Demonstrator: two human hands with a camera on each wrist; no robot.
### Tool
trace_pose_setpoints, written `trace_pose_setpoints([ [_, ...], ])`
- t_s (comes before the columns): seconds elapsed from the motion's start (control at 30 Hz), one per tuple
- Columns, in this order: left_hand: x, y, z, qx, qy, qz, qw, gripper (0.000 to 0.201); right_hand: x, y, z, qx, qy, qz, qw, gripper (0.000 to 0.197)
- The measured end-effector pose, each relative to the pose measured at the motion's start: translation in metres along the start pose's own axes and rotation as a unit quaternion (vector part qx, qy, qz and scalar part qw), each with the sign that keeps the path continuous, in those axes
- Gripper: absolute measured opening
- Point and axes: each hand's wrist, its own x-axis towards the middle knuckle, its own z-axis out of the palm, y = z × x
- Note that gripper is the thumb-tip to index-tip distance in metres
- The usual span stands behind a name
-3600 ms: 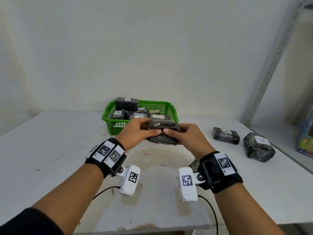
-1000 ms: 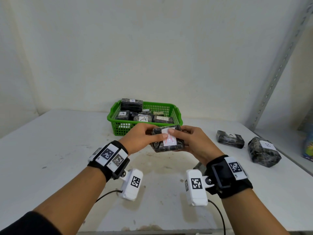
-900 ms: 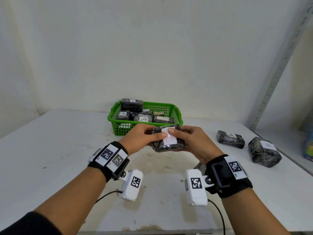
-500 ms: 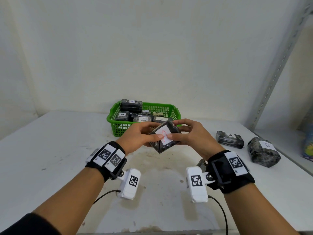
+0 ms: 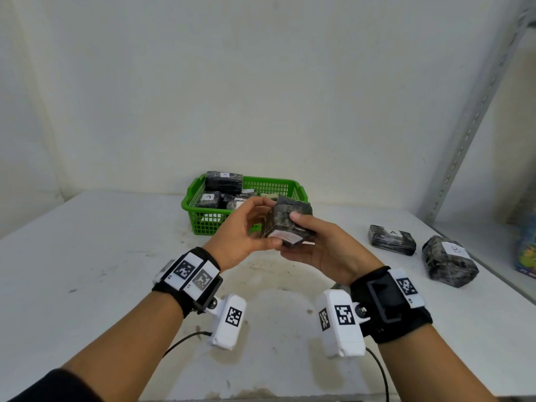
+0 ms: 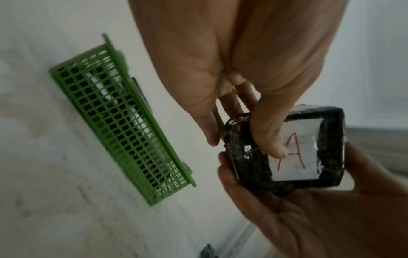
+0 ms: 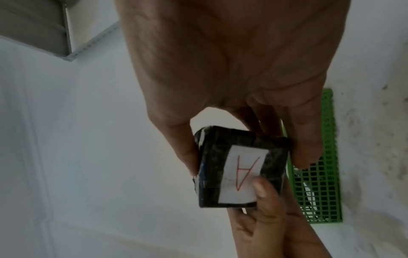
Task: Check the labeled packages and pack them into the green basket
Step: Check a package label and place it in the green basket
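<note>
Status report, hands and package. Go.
Left hand and right hand grip black wrapped package, red A label. Green plastic basket behind, path clear.

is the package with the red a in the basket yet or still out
Out. Both the left hand and right hand hold the red-A package in the air, short of the green basket.

Green basket (image 5: 203, 221); black package (image 6: 287, 157), white label (image 6: 295, 157), red A.

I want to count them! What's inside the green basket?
The green basket holds several dark wrapped packages, some with white A labels. The hands and held package cover its front right part, so no full count.
</note>
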Motion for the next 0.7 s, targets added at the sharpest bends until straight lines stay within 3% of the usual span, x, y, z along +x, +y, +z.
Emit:
trace_pose_setpoints([
  [0.13, -0.003, 0.005, 0.002, -0.023, -0.051, -0.065, 0.996, 0.073, 0.005, 0.008, -0.004, -0.028, 0.026, -0.038, 0.999, 0.036],
  [0.23, -0.003, 0.007, 0.005, -0.027, -0.022, -0.106, 0.994, 0.072, 0.005, 0.011, -0.005, -0.059, 0.022, -0.028, 0.998, 0.030],
  [0.3, -0.001, 0.006, 0.005, -0.020, -0.006, -0.106, 0.994, 0.074, 0.004, 0.011, -0.005, -0.067, 0.010, -0.017, 0.998, 0.042],
  [0.37, 0.000, 0.005, 0.004, -0.015, -0.005, -0.100, 0.995, 0.070, 0.005, 0.011, -0.005, -0.076, 0.017, -0.019, 0.997, 0.051],
  [0.53, -0.001, 0.008, 0.004, -0.047, -0.013, -0.123, 0.991, 0.058, 0.010, 0.008, -0.005, -0.084, 0.043, -0.039, 0.995, 0.052],
  [0.7, 0.000, 0.013, 0.003, -0.060, -0.003, -0.132, 0.989, 0.038, 0.010, 0.005, -0.007, -0.081, 0.015, -0.026, 0.996, 0.050],
])
